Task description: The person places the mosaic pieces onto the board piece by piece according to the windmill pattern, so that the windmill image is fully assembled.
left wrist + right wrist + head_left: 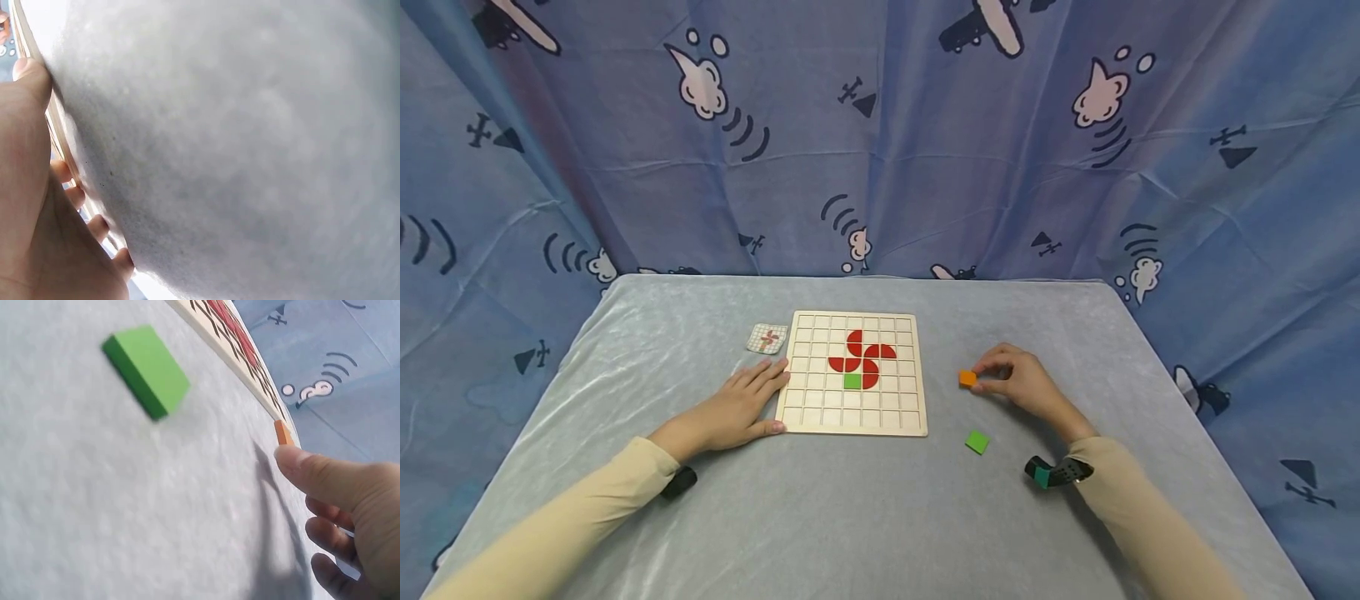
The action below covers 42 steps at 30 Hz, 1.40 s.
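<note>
Between thumb and fingers my right hand (1021,383) pinches an orange tile (967,379), to the right of the wooden grid board (797,400). My left hand (741,408) lies with its fingers spread along the board's left edge, thumb and fingertips touching it. On the board, several red rounded pieces (870,374) form a pinwheel, and a green square tile (852,381) sits just below it. Another green tile (977,442) lies loose on the cloth, nearer than the right hand; the right wrist view shows this green tile (147,372) large.
A small pattern card (767,338) with a red pinwheel printed on a grid lies beyond the left hand. Grey cloth (865,517) covers the table. A blue patterned curtain (880,150) hangs behind it. Dark straps (1056,472) are on the wrists.
</note>
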Motion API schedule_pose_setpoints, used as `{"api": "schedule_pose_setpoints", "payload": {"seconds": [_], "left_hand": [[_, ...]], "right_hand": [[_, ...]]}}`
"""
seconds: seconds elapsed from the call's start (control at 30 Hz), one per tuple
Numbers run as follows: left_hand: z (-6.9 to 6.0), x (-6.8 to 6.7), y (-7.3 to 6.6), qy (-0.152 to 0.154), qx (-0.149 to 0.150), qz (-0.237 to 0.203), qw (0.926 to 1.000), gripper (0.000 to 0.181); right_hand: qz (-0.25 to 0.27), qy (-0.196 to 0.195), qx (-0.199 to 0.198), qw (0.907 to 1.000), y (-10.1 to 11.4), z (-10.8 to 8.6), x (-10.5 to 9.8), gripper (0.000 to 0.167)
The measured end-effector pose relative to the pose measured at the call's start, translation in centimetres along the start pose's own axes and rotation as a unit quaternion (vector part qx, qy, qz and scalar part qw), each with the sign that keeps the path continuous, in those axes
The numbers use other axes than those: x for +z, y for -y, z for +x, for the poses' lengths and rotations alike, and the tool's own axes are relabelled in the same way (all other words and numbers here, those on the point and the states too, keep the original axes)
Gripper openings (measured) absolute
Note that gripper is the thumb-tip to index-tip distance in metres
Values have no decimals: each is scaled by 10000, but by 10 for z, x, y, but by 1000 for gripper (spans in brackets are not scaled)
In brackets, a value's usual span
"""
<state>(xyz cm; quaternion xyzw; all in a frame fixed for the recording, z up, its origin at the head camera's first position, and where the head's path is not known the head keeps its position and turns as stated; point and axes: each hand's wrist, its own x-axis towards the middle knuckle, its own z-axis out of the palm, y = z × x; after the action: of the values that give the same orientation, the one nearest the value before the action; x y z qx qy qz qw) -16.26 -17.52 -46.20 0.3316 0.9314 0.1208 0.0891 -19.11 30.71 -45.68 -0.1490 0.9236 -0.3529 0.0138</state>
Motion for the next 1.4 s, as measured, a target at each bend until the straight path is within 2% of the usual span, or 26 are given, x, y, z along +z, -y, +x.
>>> {"api": "schedule_pose_setpoints", "payload": {"seconds": [0.3,0.6,0.83,1.23,1.4], "left_hand": [[-1,0,-1,9,18,14,10000,80],[-1,2,0,5,10,-17,10000,81],[0,4,2,-6,17,-31,10000,81],[0,2,0,12,12,-57,10000,81],[0,1,1,24,-7,-79,10000,81]], "right_hand": [[-45,-95,-134,9999,10,1,17,25],[-7,-9,-179,9998,26,6,33,24],[115,30,-86,9999,45,11,46,22],[383,54,-163,9991,75,20,67,22],[441,92,-333,9984,86,22,77,20]]}}
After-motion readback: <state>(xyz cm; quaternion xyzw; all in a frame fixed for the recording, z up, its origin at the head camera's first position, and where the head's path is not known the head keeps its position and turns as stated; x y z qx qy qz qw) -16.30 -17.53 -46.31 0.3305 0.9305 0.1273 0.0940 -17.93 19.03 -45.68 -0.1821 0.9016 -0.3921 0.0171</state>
